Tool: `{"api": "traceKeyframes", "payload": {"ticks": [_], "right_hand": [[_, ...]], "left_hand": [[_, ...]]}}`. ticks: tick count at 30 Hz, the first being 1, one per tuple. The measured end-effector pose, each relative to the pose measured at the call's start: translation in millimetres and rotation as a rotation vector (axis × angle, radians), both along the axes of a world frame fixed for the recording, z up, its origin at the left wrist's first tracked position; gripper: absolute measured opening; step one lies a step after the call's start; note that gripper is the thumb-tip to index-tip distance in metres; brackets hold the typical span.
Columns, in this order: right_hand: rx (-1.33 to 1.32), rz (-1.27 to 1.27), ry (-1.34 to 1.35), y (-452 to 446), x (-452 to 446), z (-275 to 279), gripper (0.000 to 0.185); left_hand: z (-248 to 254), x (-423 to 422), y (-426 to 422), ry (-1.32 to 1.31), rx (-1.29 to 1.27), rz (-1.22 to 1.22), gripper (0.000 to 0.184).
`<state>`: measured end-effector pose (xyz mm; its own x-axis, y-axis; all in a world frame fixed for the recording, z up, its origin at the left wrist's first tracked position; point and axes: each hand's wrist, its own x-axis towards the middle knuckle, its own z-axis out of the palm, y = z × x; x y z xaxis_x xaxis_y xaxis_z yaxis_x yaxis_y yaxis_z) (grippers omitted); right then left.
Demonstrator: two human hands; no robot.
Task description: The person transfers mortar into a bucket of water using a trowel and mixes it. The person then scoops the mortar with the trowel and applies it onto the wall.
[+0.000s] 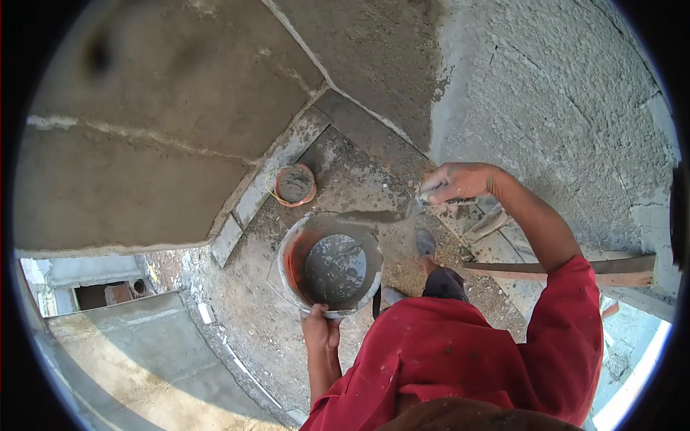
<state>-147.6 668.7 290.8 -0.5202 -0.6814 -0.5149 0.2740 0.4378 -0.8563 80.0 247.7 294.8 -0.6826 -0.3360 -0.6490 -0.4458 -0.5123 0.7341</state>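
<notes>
At lower centre, the left hand clasped the bucket, best kept level; right of centre, the right hand gripped possibly a trowel.

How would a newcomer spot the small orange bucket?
Start at the large brown plastered wall, upper left. Near its foot sits a small, round orange bucket holding grey mortar. A thin yellow loop at its side sets it apart from the bigger, grey-smeared orange bucket in the left hand.
</notes>
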Motion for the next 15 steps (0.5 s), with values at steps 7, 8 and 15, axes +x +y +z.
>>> {"api": "traceKeyframes", "payload": {"ticks": [7,8,15], "right_hand": [[0.468,-0.531,1.150,115,-8,190,0.036],[0.476,-0.482,1.351,101,0,188,0.033],[0.759,0.131,1.587,-60,53,142,0.046]], "left_hand": [[-2,-13,11,-0.015,0.021,-0.066,0.058],[0,-17,14,-0.001,0.024,-0.068,0.058],[28,-40,38,0.167,-0.011,-0.157,0.057]]}}
